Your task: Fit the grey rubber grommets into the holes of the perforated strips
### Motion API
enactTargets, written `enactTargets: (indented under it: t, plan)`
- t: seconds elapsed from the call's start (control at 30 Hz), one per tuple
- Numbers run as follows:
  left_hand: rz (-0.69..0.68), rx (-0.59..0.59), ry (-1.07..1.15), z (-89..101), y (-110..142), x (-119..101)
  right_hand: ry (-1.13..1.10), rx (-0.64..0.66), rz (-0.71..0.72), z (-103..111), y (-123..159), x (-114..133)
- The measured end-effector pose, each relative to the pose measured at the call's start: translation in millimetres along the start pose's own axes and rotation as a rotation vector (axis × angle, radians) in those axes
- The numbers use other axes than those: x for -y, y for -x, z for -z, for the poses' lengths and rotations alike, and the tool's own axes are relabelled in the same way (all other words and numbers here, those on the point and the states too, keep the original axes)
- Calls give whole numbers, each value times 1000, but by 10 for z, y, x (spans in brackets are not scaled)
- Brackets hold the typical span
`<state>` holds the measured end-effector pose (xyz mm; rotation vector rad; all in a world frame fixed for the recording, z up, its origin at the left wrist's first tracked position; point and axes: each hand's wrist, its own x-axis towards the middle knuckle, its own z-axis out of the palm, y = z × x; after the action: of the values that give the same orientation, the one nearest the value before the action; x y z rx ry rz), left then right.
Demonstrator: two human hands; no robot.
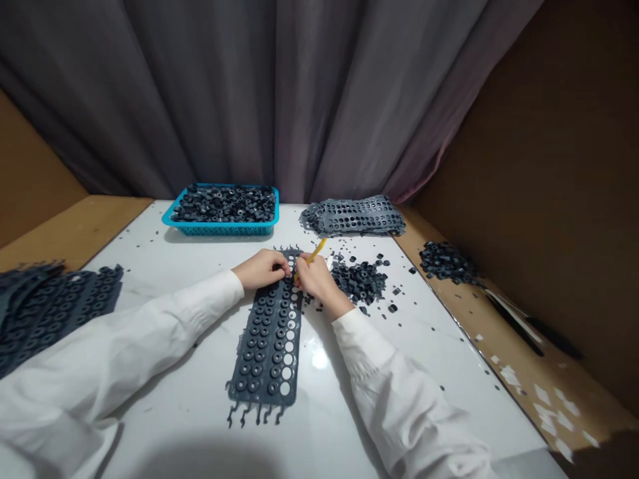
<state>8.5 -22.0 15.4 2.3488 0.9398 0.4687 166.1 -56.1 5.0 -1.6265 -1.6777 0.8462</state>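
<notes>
A dark grey moulded rubber sheet [267,339] lies lengthwise on the white table [174,412], with rows of small rings on it. Its right-hand column has round holes through which the white surface shows. My left hand [260,269] rests on the sheet's far end, fingers curled against the rings; whether it pinches one is hidden. My right hand [314,278] is shut on a yellow pick [314,251], whose tip meets the sheet close to my left fingertips. Just right of that hand lies a heap of loose dark rubber rings [358,283].
A blue plastic basket [219,227] full of dark rings stands at the far edge. Beside it lies a stack of punched grey sheets [353,216]. More sheets [54,306] lie at the left. Another ring pile [446,263], dark tools and white scraps sit on a wooden ledge [524,372].
</notes>
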Motion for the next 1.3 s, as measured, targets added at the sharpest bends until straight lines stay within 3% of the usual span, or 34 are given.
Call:
enactTargets:
  t: [0.2, 0.4, 0.57, 0.67, 0.77, 0.83, 0.97, 1.07, 1.2, 1.3]
  plan:
    - [-35, 69, -99, -16, -62, 16, 18, -24, 26, 7, 15, 9]
    - [-187, 201, -173, 10, -118, 26, 67, -8, 51, 13, 37, 49]
    - [-284, 210, -174, -55, -128, 43, 165, 23, 69, 29, 68, 129]
    - [-217, 123, -131, -29, -75, 82, 180, 24, 69, 32, 71, 142]
    - [-3, -125, 14, 86, 3, 130, 143, 19, 107, 29, 47, 111]
    - [142, -205, 185, 163, 57, 138, 81, 23, 106, 39, 28, 84]
    - [310, -92, 636, 156, 150, 53, -91, -1, 44, 93, 47, 55]
    - [396, -52, 799, 21, 182, -17, -199, -29, 34, 99, 157, 22]
    - [372, -127, 623, -155, 198, -4, -243, -84, 28, 21, 369, -79]
    - [202, -120, 307, -223, 238, 8, -248, -77, 47, -27, 468, -148]
